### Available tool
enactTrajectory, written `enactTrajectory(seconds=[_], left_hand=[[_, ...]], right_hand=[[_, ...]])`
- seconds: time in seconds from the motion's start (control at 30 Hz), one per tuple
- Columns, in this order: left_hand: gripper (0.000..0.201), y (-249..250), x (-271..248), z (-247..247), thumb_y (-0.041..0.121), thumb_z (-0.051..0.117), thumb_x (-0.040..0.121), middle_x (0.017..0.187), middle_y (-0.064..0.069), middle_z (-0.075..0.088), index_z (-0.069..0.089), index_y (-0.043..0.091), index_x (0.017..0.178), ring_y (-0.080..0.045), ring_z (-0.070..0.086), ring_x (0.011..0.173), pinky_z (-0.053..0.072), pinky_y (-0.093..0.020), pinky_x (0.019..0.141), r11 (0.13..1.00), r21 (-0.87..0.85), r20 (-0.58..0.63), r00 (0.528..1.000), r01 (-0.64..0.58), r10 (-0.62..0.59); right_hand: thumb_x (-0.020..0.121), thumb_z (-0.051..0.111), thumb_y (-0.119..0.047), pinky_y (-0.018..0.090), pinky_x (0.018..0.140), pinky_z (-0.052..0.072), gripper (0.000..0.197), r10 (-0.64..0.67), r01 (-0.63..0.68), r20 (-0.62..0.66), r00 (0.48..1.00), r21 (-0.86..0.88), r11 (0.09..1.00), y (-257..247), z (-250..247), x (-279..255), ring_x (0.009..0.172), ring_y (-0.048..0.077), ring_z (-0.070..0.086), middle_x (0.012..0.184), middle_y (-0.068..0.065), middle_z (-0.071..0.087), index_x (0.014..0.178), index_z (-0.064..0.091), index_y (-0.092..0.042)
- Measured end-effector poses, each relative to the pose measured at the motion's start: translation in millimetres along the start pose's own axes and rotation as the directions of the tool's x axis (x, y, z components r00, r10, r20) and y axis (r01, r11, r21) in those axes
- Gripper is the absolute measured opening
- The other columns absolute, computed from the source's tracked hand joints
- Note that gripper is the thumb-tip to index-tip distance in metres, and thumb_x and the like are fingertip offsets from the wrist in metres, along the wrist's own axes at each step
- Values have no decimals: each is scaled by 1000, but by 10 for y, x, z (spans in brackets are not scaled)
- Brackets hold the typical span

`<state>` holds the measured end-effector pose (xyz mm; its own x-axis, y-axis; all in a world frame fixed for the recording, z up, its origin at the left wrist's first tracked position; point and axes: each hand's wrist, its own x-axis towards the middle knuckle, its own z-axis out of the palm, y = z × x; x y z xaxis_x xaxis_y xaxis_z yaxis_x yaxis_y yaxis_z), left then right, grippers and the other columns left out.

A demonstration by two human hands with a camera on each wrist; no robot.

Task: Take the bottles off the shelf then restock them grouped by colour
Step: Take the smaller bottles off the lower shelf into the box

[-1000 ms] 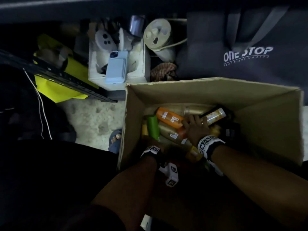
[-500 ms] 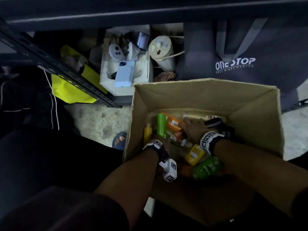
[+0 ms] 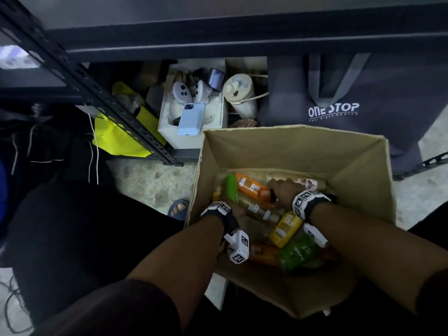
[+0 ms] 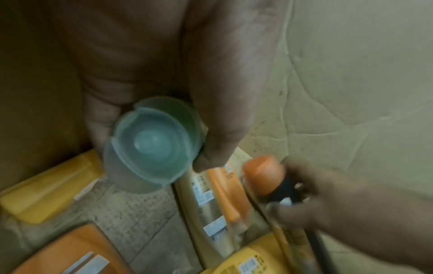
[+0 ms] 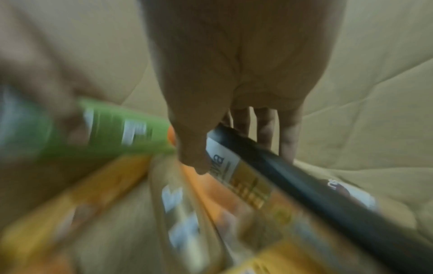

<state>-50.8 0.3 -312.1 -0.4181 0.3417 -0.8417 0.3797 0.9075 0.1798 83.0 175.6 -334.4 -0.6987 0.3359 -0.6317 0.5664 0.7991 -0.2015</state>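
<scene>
A person leans over an open cardboard box point(image 3: 286, 151) on the floor, both hands down among bottles that lie jumbled on their sides. The left hand point(image 4: 164, 89) has its fingers point(image 4: 220, 140) and thumb curled round a green bottle point(image 3: 231, 189), held near its pale translucent cap point(image 4: 152, 146), so the body points up and away toward the far wall of the box. The right hand point(image 3: 282, 191) is just beside it, to the right, with its fingers point(image 5: 264, 128) hooked over a dark bottle point(image 5: 304, 178) whose long axis runs slantwise away from the palm toward the far right corner. An orange bottle point(image 3: 254, 191) lies between the two hands, its capped end next to the right one. Nearer the person rest a yellow bottle point(image 3: 286, 229) and a second, fatter green bottle point(image 3: 298, 253). The empty shelf edge point(image 3: 242, 44) stands above and beyond the box, so each held bottle looks set to travel up and forward. A grey tote bag point(image 3: 363, 98) sits behind.
</scene>
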Motion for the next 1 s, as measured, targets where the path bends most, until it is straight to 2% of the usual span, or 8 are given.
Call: enactTrajectory(seconds=[0.07, 0.2, 0.37, 0.47, 0.57, 0.7, 0.87, 1.0], left_hand=[[87, 47, -115, -76, 33, 82, 84, 152, -14, 47, 36, 15, 156, -39, 53, 132, 48, -53, 107, 998, 62, 50, 999, -9, 6], [61, 136, -356, -207, 31, 79, 86, 138, -14, 61, 59, 13, 141, -36, 60, 123, 51, -52, 104, 980, 194, 60, 998, -34, 23], [62, 194, -581, -363, 20, 65, 98, 151, -18, 51, 42, 13, 155, -36, 54, 132, 49, -43, 107, 974, 174, -97, 982, -145, 164], [63, 216, -670, -480, 21, 69, 95, 154, -15, 46, 46, 18, 153, -38, 53, 134, 51, -45, 105, 973, 135, -178, 961, -189, 212], [64, 251, -752, -527, 24, 73, 93, 161, -15, 34, 48, 14, 152, -38, 40, 145, 44, -42, 113, 970, 97, -301, 923, -222, 241], [52, 335, -941, -701, 28, 76, 90, 138, -19, 61, 63, 4, 134, -34, 59, 128, 50, -37, 103, 977, -15, -462, 868, -214, 183], [58, 343, -1292, -1027, 39, 82, 81, 129, -13, 65, 62, 8, 126, -33, 65, 115, 49, -30, 76, 942, -155, -579, 800, -298, 158], [48, 415, -1537, -1171, 36, 81, 82, 124, -14, 67, 62, 8, 116, -32, 67, 110, 46, -29, 72, 926, -149, -664, 729, -348, 167]], right_hand=[[84, 79, -32, 44, 95, 53, 80, 35, -33, -23, 999, 70, 997, 12, -87, -29, 118, 35, 60, 134, 14, 58, 148, 35, -14], [80, 84, -30, 39, 95, 51, 71, 70, -67, -18, 997, 143, 987, 93, -218, -168, 117, 32, 62, 133, 11, 63, 139, 48, -15], [76, 86, -34, 34, 94, 49, 72, 66, -63, -7, 998, 199, 978, 134, -363, -397, 117, 29, 62, 132, 5, 66, 140, 55, -25], [74, 86, -33, 30, 81, 45, 47, 72, -56, -53, 996, 257, 965, 100, -469, -565, 98, 25, 62, 115, 5, 69, 115, 63, -28], [73, 85, -28, 34, 79, 48, 31, 59, 4, -157, 986, 373, 928, 35, -588, -721, 89, 24, 62, 97, 2, 68, 89, 59, -26], [76, 85, -24, 34, 82, 47, 30, 30, 104, -275, 961, 460, 882, -107, -785, -951, 91, 24, 63, 94, -1, 67, 95, 62, -24], [71, 87, -28, 38, 88, 53, 36, 22, 198, -424, 905, 467, 862, -291, -1070, -1253, 91, 20, 66, 96, -3, 71, 99, 64, -25], [71, 87, -26, 35, 80, 52, 35, 28, 231, -489, 872, 460, 858, -422, -1285, -1458, 89, 20, 68, 90, -4, 72, 97, 64, -23]])
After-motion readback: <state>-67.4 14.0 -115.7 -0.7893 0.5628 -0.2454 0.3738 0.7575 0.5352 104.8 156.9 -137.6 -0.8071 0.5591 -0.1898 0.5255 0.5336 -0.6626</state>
